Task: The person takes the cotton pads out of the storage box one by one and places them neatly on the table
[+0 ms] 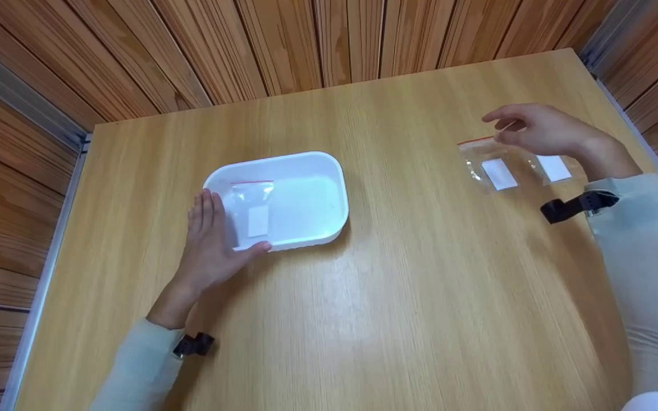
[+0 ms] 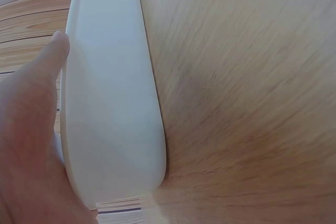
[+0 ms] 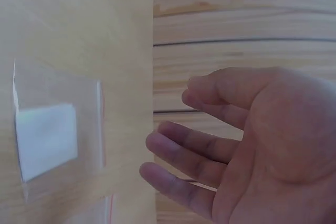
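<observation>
left hand (image 1: 208, 245) is resting on the left end of the white tray (image 1: 306, 200), fingers lying straight and close together over the rim, thumb spreading away along the near rim. tray is sitting left of centre on the table (image 1: 392, 268), nearer the far edge than the near one. looking like thin stiff plastic, so probably light and sliding easily; best steadying it by the rim, as now. inside, one zip bag (image 1: 253, 195) is lying against the tray's left part, red-lined edge pointing at the table's far edge, white insert (image 1: 258, 221) showing through. two more bags are lying flat toward the table's far right corner: left bag (image 1: 498, 174), right bag (image 1: 554, 169). right hand (image 1: 546, 130) is hovering over their far ends, fingers bending loosely, apart, holding nothing. bags are likely weighing next to nothing, film going limp and slippery, not fragile; insert is probably stiffening the middle. best hold: pinching the red-lined edge, since flat film is likely skidding under a fingertip.
</observation>
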A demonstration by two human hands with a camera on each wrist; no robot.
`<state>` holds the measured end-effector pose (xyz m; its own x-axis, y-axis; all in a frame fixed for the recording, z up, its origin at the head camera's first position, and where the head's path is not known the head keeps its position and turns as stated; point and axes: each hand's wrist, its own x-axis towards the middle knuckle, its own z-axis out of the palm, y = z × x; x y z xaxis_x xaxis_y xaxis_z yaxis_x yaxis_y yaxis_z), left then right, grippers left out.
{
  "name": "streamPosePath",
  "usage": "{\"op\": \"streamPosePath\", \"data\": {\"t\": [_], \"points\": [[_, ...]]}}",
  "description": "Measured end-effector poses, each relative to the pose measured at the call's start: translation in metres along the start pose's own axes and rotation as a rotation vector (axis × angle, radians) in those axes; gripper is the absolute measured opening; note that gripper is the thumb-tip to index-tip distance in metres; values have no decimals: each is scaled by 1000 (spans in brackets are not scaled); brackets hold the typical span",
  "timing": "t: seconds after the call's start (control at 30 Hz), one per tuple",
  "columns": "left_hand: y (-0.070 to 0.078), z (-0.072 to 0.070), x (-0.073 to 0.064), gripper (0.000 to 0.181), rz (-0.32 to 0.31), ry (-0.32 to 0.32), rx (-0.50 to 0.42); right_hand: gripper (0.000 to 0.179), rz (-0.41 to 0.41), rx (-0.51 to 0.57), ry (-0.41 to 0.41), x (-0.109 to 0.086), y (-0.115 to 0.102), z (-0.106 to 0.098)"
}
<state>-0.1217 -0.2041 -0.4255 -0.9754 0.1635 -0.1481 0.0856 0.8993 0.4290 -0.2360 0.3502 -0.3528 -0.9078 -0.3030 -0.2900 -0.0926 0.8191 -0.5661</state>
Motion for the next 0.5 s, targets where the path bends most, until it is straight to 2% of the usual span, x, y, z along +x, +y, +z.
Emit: {"op": "streamPosePath", "data": {"t": [0.23, 0.5], "points": [[0, -1, -1, 135, -5, -7, -3, 47, -135, -57, 45, -3, -19, 9], [2, -3, -1, 135, 0, -10, 5, 53, -207, -45, 28, -5, -28, 18]]}}
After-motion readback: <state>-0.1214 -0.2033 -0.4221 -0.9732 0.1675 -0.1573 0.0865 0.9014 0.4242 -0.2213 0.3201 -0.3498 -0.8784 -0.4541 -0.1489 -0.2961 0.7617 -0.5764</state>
